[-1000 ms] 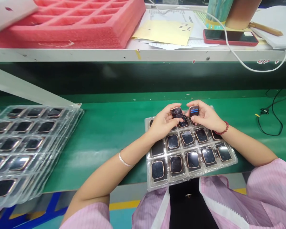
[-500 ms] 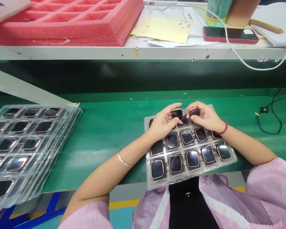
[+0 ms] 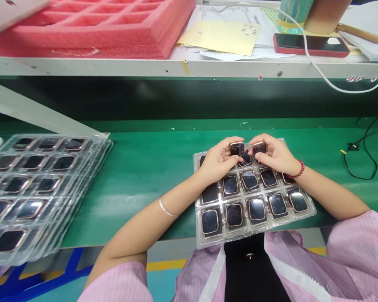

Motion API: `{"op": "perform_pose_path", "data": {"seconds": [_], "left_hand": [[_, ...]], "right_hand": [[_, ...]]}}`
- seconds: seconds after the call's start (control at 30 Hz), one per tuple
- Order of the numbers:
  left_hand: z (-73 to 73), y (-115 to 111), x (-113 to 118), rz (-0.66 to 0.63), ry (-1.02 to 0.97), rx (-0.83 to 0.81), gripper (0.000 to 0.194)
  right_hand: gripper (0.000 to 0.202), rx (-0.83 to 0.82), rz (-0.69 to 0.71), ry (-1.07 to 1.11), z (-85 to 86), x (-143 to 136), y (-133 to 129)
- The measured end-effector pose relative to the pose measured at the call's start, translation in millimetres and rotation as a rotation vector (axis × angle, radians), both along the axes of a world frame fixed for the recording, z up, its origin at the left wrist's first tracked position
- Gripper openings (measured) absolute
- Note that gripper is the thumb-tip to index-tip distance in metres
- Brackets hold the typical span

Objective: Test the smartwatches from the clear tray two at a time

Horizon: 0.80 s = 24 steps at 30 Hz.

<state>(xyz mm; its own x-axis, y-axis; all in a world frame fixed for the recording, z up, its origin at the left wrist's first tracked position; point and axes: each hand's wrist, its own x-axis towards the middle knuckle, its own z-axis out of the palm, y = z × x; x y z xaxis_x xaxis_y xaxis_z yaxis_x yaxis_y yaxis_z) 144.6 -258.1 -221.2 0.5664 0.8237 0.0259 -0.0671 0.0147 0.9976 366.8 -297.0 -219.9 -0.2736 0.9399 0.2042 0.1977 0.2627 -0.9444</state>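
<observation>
My left hand (image 3: pixel 221 159) is closed on a smartwatch body (image 3: pixel 237 149), a dark square face with a gold rim, held between thumb and fingers. In my right hand (image 3: pixel 274 153) is a second smartwatch (image 3: pixel 259 148) of the same look, pinched close beside the first. Both are raised over the far side of a clear plastic tray (image 3: pixel 193 218). Rows of similar watches fill most of its pockets, among them one watch (image 3: pixel 256 209) in the near row. One pocket at the left (image 3: pixel 209 193) shows only a dark base. My hands hide part of the far row.
On the left stands a stack of clear trays (image 3: pixel 58 209) holding more watches. A shelf (image 3: pixel 129 69) runs across the back, bearing pink foam (image 3: pixel 173 33), papers, a phone (image 3: pixel 311 44) and a white cable (image 3: pixel 321 77). A black cable (image 3: pixel 353 147) lies on the green bench at right.
The whole view has shifted slightly, so the scene sits a little further right. Both hands still hold the same two watches, almost unmoved over the tray.
</observation>
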Motion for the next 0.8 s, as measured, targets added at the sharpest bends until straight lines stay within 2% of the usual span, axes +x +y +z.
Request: {"op": "perform_pose_path", "data": {"seconds": [0.2, 0.5, 0.8], "left_hand": [[0.2, -0.7, 0.9, -0.008, -0.025, -0.021, 0.049], [1.0, -0.1, -0.4, -0.007, -0.022, 0.008, 0.039], [1.9, -0.6, -0.5, 0.018, 0.002, 0.004, 0.045]], "right_hand": [[0.031, -0.006, -0.008, -0.019, -1.6, 0.7, 0.1], [0.025, 0.0, -0.011, 0.007, 0.2, 0.0, 0.0], [0.03, 0.008, -0.02, -0.02, 0.0, -0.3, -0.1]]}}
